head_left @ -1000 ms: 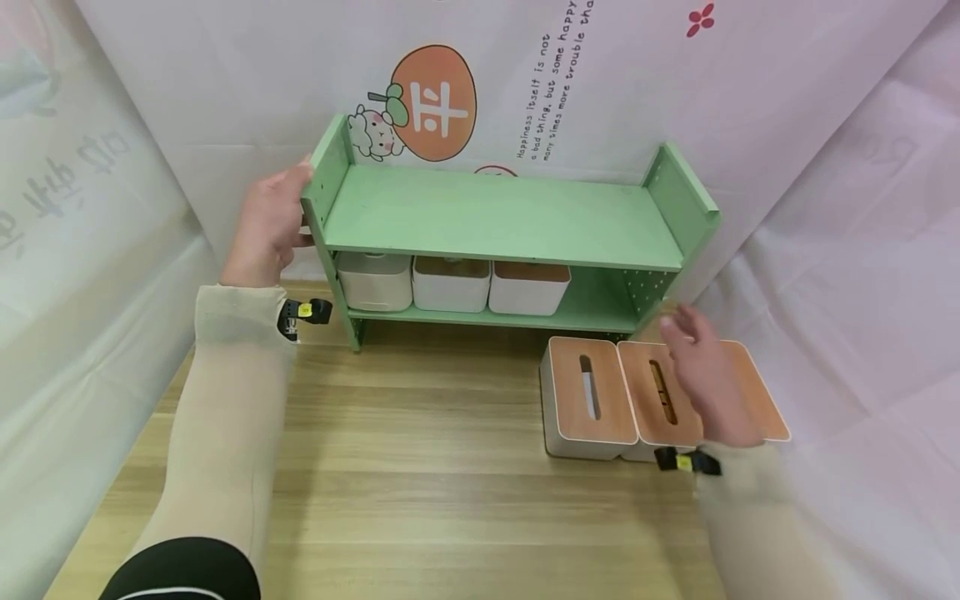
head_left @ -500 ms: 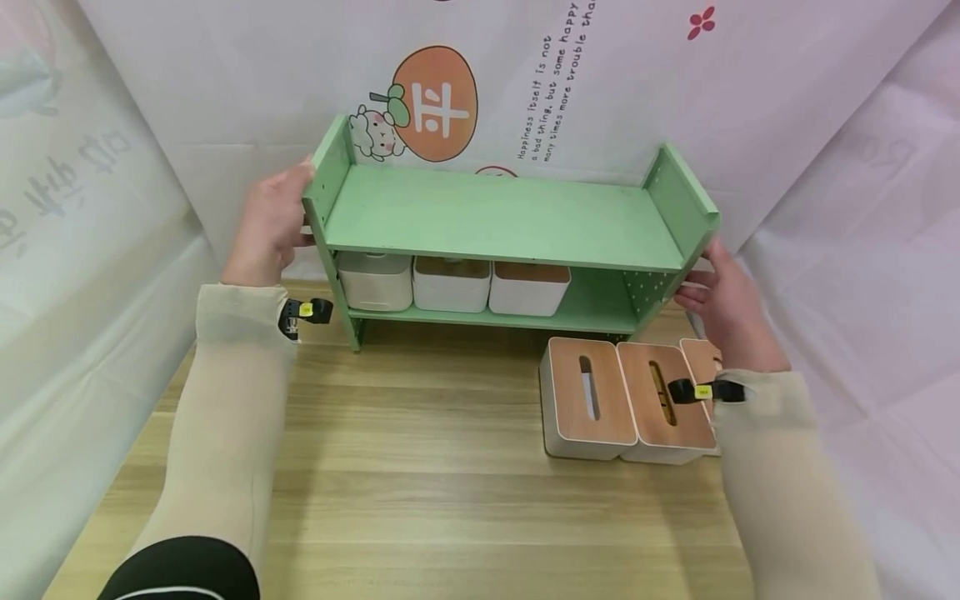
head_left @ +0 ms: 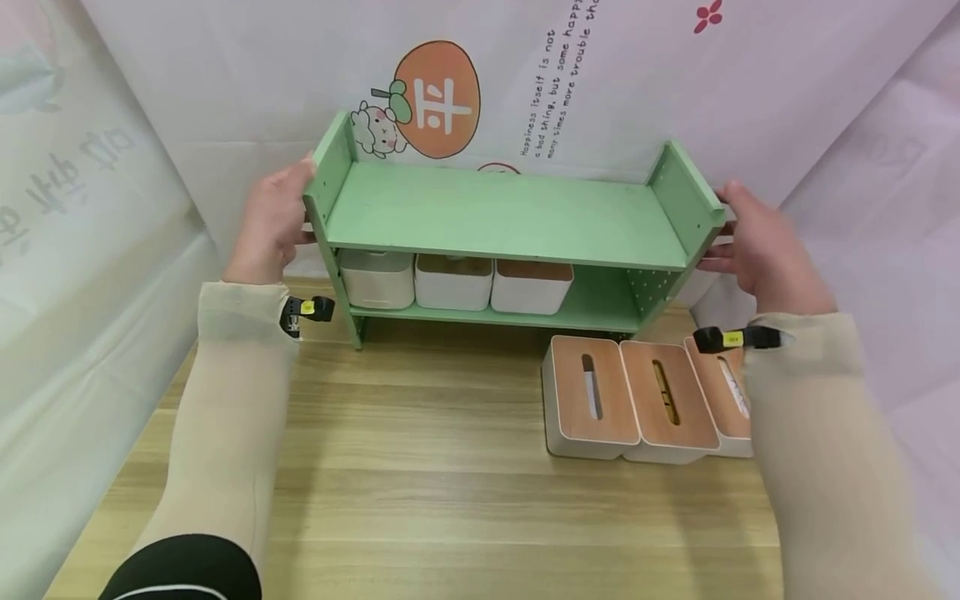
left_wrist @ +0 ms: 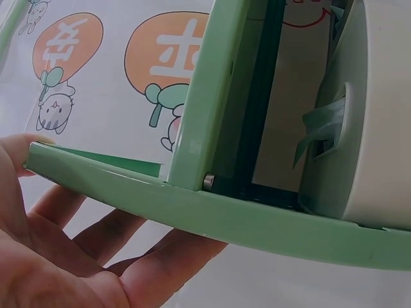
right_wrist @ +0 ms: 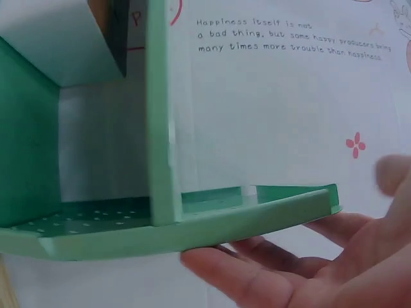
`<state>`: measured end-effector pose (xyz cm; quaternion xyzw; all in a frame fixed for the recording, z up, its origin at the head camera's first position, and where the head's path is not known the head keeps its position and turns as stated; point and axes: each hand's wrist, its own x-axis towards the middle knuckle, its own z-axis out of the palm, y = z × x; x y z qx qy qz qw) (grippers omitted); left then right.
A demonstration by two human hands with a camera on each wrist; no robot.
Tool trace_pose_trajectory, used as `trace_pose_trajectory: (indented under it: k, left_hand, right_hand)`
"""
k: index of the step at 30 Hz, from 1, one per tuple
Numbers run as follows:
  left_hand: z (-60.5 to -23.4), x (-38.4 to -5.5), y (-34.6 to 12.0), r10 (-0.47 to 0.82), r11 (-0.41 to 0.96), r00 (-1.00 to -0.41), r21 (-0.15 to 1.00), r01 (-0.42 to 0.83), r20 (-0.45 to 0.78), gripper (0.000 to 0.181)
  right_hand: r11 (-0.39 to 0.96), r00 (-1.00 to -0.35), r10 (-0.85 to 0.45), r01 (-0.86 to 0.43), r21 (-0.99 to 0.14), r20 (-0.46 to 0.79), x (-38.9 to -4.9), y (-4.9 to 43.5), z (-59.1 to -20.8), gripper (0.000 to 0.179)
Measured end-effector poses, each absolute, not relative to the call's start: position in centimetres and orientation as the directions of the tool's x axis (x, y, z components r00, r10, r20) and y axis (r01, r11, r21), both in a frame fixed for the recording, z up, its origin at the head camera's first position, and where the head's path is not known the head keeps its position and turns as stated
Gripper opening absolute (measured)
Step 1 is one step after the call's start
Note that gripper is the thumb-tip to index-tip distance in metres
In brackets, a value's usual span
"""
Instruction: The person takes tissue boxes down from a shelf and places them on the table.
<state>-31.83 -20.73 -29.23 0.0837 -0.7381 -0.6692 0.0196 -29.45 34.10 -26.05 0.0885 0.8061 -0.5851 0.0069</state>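
Observation:
A green two-tier shelf stands against the printed backdrop. My left hand grips its left side panel near the top, thumb over the edge and fingers along the outer face, as the left wrist view shows. My right hand is at the right side panel, fingers extended against its outer face and underside; in the right wrist view the thumb stands apart from the panel. On the lower tier sit a cream box and two white boxes with wooden tops. Green tissue pokes from the cream box's slot.
Three white tissue boxes with wooden lids and slots stand in a row on the wood-look floor, in front of the shelf's right end. White printed sheets hang behind and at both sides.
My right hand has moved from above the tissue boxes up to the shelf's right side panel, then higher along it. The left hand keeps its hold; the shelf has hardly moved.

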Motion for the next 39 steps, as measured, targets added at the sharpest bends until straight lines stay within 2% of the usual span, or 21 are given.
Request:
trace_pose_trajectory:
  k: [4,12,18,29,32,34,36,37,39]
  left_hand:
    - [-29.2,-31.8,-20.7,-0.147,0.102,-0.985,0.989,-0.105,-0.089,0.060]
    - [-28.9,-31.6,-20.4,-0.154,0.109,-0.985,0.989,-0.098,-0.081,0.062]
    - [-28.9,-31.5,-20.2,-0.157,0.087,-0.985,0.992,-0.090,-0.076,0.059]
    - [-29.1,-31.0,-20.1,-0.171,0.092,-0.983,0.993,-0.080,-0.064,0.065]
    - [-29.2,-29.9,-19.5,-0.235,0.186,-0.972,0.981,-0.052,-0.006,0.067]
    - [-29.5,-28.7,-18.5,-0.311,0.323,-0.944,0.946,0.008,0.114,0.069]
    - [-30.3,-27.4,-17.0,-0.365,0.497,-0.869,0.859,0.120,0.333,0.070]
    - [-30.9,-26.8,-16.2,-0.366,0.579,-0.803,0.791,0.199,0.470,0.067]
    - [-32.4,-25.9,-14.2,-0.299,0.704,-0.621,0.607,0.369,0.725,0.054]
  right_hand:
    - [0.401,-0.981,0.130,0.185,-0.897,-0.144,-30.2,34.2,-25.5,0.061]
    - [0.259,-0.967,0.178,0.224,-0.940,-0.181,-30.3,35.0,-25.9,0.060]
    - [0.282,-0.964,0.214,0.215,-0.935,-0.157,-29.9,34.8,-25.7,0.060]
    - [0.285,-0.958,0.251,0.209,-0.936,-0.137,-30.5,33.8,-25.7,0.054]
    - [0.295,-0.957,0.256,0.209,-0.932,-0.133,-30.6,33.7,-25.7,0.054]
    - [0.302,-0.956,0.262,0.210,-0.930,-0.131,-30.7,33.7,-25.8,0.054]
    - [0.303,-0.954,0.269,0.214,-0.929,-0.133,-30.7,33.6,-25.8,0.055]
    - [0.305,-0.953,0.272,0.216,-0.927,-0.133,-30.7,33.7,-25.9,0.055]
    - [0.304,-0.950,0.281,0.222,-0.926,-0.135,-30.7,33.7,-26.0,0.056]
